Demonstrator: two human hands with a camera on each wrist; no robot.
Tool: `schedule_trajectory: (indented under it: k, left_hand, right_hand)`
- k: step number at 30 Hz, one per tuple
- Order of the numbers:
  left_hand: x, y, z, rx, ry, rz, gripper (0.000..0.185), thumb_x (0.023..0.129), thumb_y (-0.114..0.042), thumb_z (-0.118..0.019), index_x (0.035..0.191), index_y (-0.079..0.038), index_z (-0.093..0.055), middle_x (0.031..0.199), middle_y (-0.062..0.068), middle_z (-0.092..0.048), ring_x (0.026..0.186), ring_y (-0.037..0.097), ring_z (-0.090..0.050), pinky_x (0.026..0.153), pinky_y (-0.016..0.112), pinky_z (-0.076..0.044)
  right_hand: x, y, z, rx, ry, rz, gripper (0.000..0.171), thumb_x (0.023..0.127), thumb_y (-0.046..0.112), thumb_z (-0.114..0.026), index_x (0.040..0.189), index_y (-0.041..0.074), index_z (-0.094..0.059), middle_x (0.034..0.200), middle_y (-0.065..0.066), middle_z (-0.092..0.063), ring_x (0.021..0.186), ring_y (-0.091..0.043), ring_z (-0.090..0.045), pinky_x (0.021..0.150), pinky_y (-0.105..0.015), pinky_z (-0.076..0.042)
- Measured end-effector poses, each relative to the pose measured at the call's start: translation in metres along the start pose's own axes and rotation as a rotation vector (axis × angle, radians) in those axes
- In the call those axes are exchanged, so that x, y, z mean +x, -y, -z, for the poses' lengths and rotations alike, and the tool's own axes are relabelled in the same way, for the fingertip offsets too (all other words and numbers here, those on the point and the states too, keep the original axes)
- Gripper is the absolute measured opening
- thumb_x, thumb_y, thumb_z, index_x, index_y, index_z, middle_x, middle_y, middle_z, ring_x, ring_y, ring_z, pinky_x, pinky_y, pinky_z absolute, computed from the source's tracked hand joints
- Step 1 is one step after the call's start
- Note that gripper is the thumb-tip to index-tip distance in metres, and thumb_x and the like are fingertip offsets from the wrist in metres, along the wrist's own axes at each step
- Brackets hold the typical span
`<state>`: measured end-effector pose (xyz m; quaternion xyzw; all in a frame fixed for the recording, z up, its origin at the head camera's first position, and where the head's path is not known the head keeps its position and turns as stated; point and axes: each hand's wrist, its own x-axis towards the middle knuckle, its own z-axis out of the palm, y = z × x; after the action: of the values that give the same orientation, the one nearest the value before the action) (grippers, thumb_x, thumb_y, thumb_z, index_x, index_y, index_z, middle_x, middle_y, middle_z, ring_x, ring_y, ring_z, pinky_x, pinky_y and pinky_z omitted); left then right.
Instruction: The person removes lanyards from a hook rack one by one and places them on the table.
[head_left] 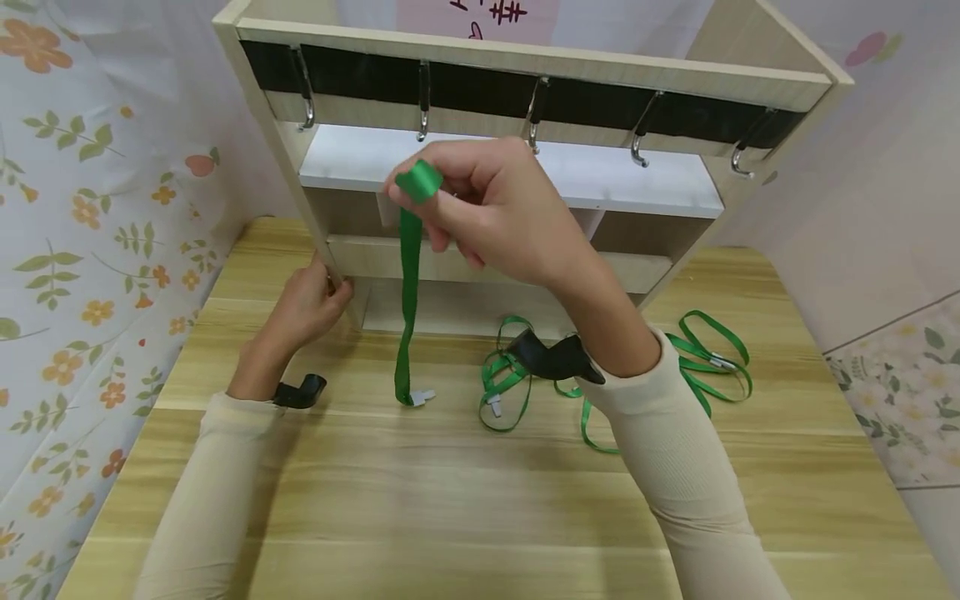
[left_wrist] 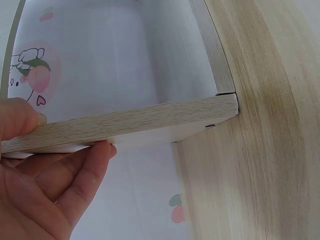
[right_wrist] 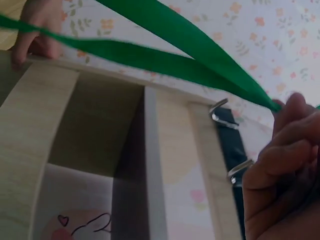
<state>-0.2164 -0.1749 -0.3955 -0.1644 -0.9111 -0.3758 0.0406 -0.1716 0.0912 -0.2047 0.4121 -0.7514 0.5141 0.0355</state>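
My right hand (head_left: 498, 208) is raised in front of the wooden rack (head_left: 525, 67), its fingers and thumb curled and pinching the top loop of a green lanyard (head_left: 408, 275). The loop sits just below the rack's second hook (head_left: 423, 125) counting from the rack's left end, close to it but not on it. From my fingers the lanyard hangs straight down in front of the rack's lower shelf, and its small pale clip (head_left: 422, 398) rests on the tabletop (head_left: 450, 500) just in front of the rack's base.

My left hand (head_left: 311, 304) grips the rack's left side panel near its bottom corner: in the left wrist view the thumb (left_wrist: 22, 117) lies on one face of the board and the fingers (left_wrist: 85, 172) press the other, clamped on its edge.

More green lanyards (head_left: 697, 358) lie in a loose tangle on the tabletop in front of the rack's right half, partly hidden behind my right wrist.
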Motion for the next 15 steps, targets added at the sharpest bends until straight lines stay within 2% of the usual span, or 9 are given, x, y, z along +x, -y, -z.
schedule_trajectory:
  k: [3,7,10,15]
  left_hand:
    - [0.0,0.0,0.0,0.009,-0.004,-0.011,0.045,0.097,-0.006,-0.048,0.139,0.001,-0.035,0.109,0.03,-0.064,0.079,0.033,-0.055,0.067,0.041,-0.042]
    - [-0.001,0.0,0.0,0.02,-0.01,-0.018,0.044,0.096,-0.006,-0.048,0.138,0.002,-0.036,0.109,0.03,-0.065,0.078,0.033,-0.055,0.065,0.04,-0.042]
    - [-0.001,-0.001,0.0,0.024,-0.007,-0.009,0.043,0.096,-0.006,-0.049,0.137,0.002,-0.037,0.11,0.031,-0.065,0.078,0.033,-0.056,0.065,0.039,-0.042]
    - [-0.001,-0.002,0.0,0.032,-0.01,-0.013,0.041,0.096,-0.007,-0.049,0.135,0.001,-0.039,0.1,0.027,-0.066,0.069,0.029,-0.054,0.059,0.036,-0.041]
  right_hand:
    - [-0.007,-0.008,0.003,-0.023,0.095,-0.072,0.017,0.098,0.004,-0.057,0.104,0.002,-0.073,0.065,-0.005,-0.063,0.047,-0.02,-0.047,0.046,-0.027,-0.039]
    - [-0.014,-0.015,0.006,-0.066,0.199,-0.145,0.014,0.097,0.005,-0.061,0.103,0.005,-0.073,0.073,-0.004,-0.064,0.053,-0.021,-0.053,0.053,-0.028,-0.045]
    - [-0.02,-0.025,0.008,-0.106,0.261,-0.189,0.013,0.096,0.006,-0.062,0.103,0.006,-0.073,0.079,-0.003,-0.065,0.057,-0.02,-0.057,0.058,-0.027,-0.047]
    - [-0.03,-0.044,0.01,-0.192,0.337,-0.237,0.019,0.097,0.001,-0.055,0.1,0.008,-0.072,0.081,-0.001,-0.065,0.06,-0.015,-0.058,0.061,-0.027,-0.045]
